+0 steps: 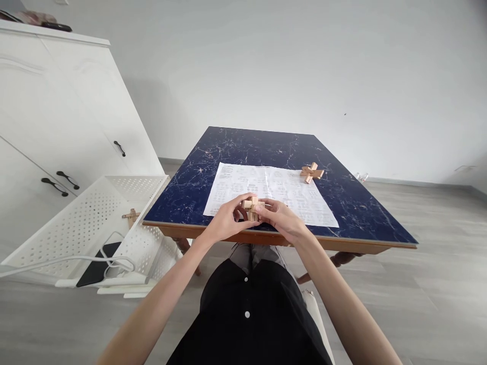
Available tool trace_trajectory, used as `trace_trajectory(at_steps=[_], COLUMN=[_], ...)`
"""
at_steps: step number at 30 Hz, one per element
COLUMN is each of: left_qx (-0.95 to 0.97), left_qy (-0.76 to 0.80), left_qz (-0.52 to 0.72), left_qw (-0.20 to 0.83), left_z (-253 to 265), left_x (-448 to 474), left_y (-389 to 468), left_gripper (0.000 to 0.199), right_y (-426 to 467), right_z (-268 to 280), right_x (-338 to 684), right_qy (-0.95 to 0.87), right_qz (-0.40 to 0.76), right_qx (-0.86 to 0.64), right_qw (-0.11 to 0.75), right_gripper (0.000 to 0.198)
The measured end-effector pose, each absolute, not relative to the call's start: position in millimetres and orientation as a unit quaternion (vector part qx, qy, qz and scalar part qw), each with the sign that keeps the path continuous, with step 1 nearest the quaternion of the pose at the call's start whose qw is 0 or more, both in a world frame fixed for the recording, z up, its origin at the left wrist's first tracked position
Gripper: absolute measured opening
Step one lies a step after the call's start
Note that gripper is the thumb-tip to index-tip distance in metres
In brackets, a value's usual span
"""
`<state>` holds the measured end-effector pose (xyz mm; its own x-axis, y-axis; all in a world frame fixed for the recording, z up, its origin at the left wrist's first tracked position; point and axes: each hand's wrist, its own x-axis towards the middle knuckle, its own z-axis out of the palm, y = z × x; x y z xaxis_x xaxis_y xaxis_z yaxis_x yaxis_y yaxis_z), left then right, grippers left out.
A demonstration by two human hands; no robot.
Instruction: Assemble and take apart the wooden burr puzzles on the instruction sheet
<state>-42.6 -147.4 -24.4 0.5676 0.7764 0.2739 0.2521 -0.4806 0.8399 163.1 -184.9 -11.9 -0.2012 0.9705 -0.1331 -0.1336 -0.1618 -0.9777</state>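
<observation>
A small wooden burr puzzle (253, 204) of pale interlocking bars is held between both hands, over the near edge of the table. My left hand (230, 218) curls around its left side, with fingers above and thumb below. From the right, my right hand (280, 217) grips it, the thumb pressed on its front face. Under and beyond the hands lies a creased white instruction sheet (243, 182) with small printed diagrams, too fine to read. Several more wooden bars, crossed together in a second puzzle (311, 173), rest at the sheet's far right corner.
The blue marbled table (365, 218) has a wooden edge close to my body. To the left stands a white perforated rack (76, 223) holding a cable, a black flat item (99, 266) and a wooden piece (131, 217). A white cabinet (76, 101) rises behind it.
</observation>
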Motion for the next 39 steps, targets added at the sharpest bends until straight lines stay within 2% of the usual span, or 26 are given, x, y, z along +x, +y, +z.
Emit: trace_trajectory(at_steps=[3, 6, 13, 17, 21, 28, 36, 39], left_qx=[0.781, 0.76, 0.719, 0.71, 0.712, 0.723, 0.735, 0.729], left_qy=[0.311, 0.306, 0.294, 0.259, 0.241, 0.232, 0.255, 0.257], left_qz=[0.346, 0.368, 0.364, 0.355, 0.361, 0.352, 0.352, 0.358], left_qw=[0.417, 0.44, 0.514, 0.55, 0.552, 0.547, 0.52, 0.524], left_z=[-24.6, -24.0, -23.0, -24.6, -26.2, -25.6, -25.7, -26.6], left_x=[-42.8, -43.9, -47.6, -50.0, -51.7, -53.1, -53.5, -52.4], left_y=[-146.8, -146.5, -144.2, -139.5, -137.5, -139.7, -136.3, -135.4], left_gripper=[0.071, 0.073, 0.076, 0.072, 0.071, 0.078, 0.081, 0.083], right_y=[-186.5, -187.6, -189.9, -188.8, -189.4, -188.1, -190.8, -187.1], right_z=[-11.7, -12.2, -12.6, -11.7, -8.4, -8.4, -3.8, -7.1], right_x=[160.5, 161.6, 168.1, 166.1, 164.7, 166.9, 165.5, 170.1], right_qy=[-0.474, -0.506, -0.681, -0.721, -0.731, -0.639, -0.642, -0.54], right_qz=[0.599, 0.569, 0.311, 0.237, 0.287, 0.511, 0.468, 0.537], right_qx=[-0.457, -0.444, -0.494, -0.491, -0.472, -0.41, -0.44, -0.435], right_qw=[0.456, 0.472, 0.441, 0.427, 0.4, 0.403, 0.417, 0.481], right_gripper=[0.064, 0.059, 0.043, 0.036, 0.042, 0.054, 0.055, 0.051])
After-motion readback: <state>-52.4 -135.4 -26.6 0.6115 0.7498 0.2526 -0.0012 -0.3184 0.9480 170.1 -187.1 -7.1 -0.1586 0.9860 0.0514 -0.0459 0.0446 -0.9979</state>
